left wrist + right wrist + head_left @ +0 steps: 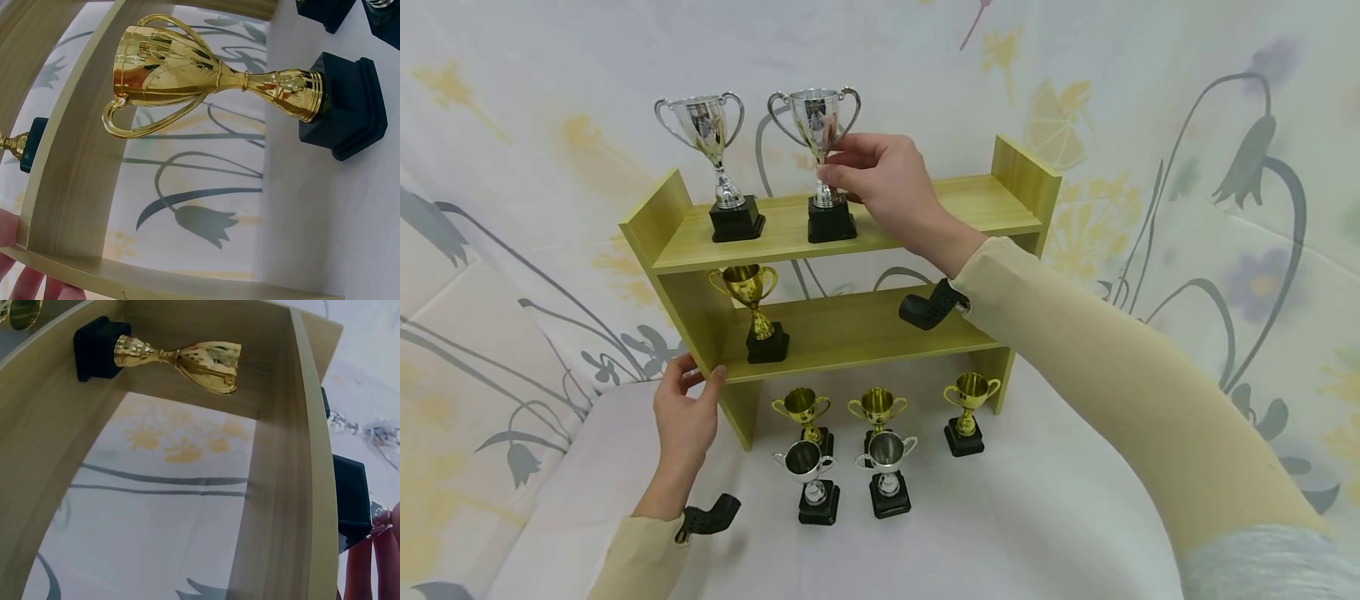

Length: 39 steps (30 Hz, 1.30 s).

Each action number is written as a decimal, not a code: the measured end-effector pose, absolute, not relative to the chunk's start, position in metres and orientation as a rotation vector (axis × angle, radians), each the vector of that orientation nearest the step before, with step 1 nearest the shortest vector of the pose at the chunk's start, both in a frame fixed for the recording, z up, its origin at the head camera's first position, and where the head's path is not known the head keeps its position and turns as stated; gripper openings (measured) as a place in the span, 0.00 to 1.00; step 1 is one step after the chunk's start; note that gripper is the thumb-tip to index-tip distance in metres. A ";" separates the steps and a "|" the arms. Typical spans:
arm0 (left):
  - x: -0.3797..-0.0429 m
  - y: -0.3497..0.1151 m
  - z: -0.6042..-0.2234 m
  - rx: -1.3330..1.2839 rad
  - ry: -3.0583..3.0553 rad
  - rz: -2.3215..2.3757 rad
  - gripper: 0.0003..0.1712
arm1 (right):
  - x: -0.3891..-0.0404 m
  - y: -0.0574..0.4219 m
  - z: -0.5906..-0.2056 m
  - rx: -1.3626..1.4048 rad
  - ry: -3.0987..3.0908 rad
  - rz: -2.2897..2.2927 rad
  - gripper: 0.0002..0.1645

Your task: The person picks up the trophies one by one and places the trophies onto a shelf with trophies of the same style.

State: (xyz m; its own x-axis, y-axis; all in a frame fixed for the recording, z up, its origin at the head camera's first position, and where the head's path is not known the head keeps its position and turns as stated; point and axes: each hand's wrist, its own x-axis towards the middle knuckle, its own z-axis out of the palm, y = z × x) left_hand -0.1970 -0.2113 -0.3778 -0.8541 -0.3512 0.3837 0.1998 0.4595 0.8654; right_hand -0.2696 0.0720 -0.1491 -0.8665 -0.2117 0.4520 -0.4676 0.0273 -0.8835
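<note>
On the top board of a wooden shelf stand two silver trophy cups with black bases. My right hand pinches the stem of the right silver trophy, whose base is on or just over the board. The left silver trophy stands beside it, untouched. My left hand holds the shelf's left side panel near the middle board, thumb in front and fingers behind. A gold trophy stands on the middle board close to that hand.
Below the shelf on the white cloth stand a gold trophy, another gold trophy and a third gold trophy further right. In front are two small silver trophies, a left one and a right one. Flowered cloth hangs behind.
</note>
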 end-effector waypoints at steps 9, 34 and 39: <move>-0.198 -0.210 -0.378 0.115 -2.183 -1.389 0.22 | -0.276 0.066 -0.150 0.643 -2.061 2.083 0.22; -0.196 -0.208 -0.377 0.130 -2.187 -1.359 0.22 | -0.281 0.048 -0.145 0.502 -2.162 2.040 0.23; -0.196 -0.208 -0.377 0.135 -2.189 -1.360 0.22 | -0.283 0.047 -0.144 0.490 -2.168 2.037 0.22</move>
